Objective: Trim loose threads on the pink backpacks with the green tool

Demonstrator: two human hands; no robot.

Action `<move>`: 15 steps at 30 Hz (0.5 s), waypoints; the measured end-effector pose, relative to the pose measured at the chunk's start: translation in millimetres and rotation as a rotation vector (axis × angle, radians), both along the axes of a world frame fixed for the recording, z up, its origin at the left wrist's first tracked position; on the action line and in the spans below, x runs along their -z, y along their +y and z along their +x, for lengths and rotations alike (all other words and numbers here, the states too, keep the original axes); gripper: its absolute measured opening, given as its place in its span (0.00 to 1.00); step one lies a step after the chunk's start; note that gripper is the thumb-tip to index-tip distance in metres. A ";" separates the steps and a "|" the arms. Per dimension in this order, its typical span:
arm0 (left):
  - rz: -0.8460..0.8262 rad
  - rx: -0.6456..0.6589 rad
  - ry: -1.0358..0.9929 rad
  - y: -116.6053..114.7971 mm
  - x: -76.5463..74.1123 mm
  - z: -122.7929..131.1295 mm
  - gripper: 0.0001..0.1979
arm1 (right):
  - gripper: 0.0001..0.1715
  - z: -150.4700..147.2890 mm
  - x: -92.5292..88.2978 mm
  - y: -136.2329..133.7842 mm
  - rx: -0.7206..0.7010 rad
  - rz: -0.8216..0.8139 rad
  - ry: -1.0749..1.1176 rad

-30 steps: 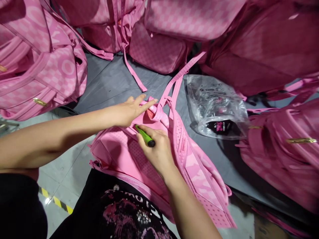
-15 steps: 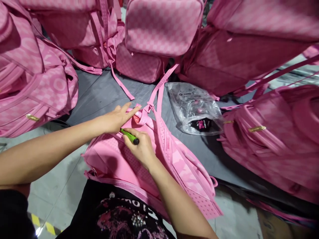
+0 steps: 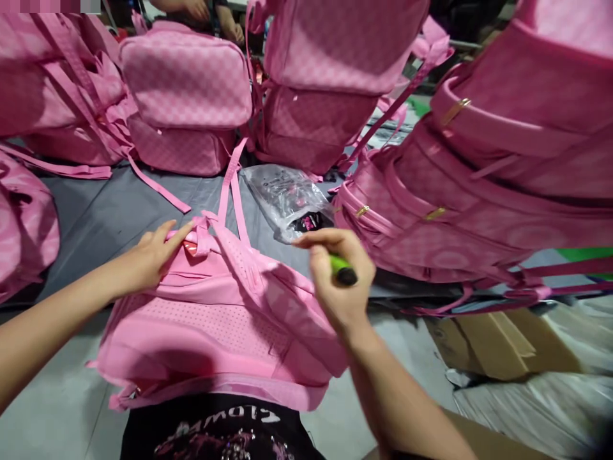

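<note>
A pink backpack (image 3: 186, 319) lies in front of me with its dotted back panel facing up, its near end against my black shirt. My left hand (image 3: 151, 259) grips the bag's top edge, beside a knotted strap and a small red label (image 3: 191, 248). Raised over the right side of the bag, my right hand (image 3: 342, 275) is closed around a green-handled tool (image 3: 341, 268) with a black end. Its tip is hidden by my fingers. Beyond that hand lies a clear plastic bag (image 3: 272, 191) with a black and pink item inside.
Pink checked backpacks (image 3: 191, 76) stand along the back of the grey-covered table (image 3: 158, 188). More are stacked at the right (image 3: 479, 185). A cardboard box (image 3: 502, 342) sits low at the right. Another person's hands (image 3: 196, 9) show at the top.
My right hand has lifted off the backpack's top edge and moved right with the green-handled tool. My left hand stays at that edge. The view has turned to the right.
</note>
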State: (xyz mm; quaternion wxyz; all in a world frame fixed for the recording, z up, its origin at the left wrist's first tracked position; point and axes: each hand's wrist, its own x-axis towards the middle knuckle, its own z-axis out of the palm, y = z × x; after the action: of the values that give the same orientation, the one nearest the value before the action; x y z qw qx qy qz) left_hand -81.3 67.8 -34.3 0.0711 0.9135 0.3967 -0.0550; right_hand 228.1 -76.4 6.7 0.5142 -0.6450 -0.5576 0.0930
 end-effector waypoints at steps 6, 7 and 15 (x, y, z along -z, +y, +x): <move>-0.037 -0.064 0.034 -3.5 -6.1 6.5 0.51 | 0.16 115.3 76.4 70.6 0.236 -0.730 -0.545; -0.038 -0.064 0.037 -4.4 -7.5 6.6 0.51 | 0.17 121.5 89.2 82.9 0.228 -0.739 -0.558; -0.074 -0.086 0.056 -8.5 -14.4 11.0 0.50 | 0.16 124.9 129.4 95.9 0.133 -0.807 -0.753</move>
State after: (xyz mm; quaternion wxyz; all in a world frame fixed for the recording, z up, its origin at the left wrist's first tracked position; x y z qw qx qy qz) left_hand -70.3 59.3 -19.9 0.0960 0.8905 0.4351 -0.0918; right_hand 353.0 19.5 -122.6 -0.0037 -0.8132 -0.5811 0.0299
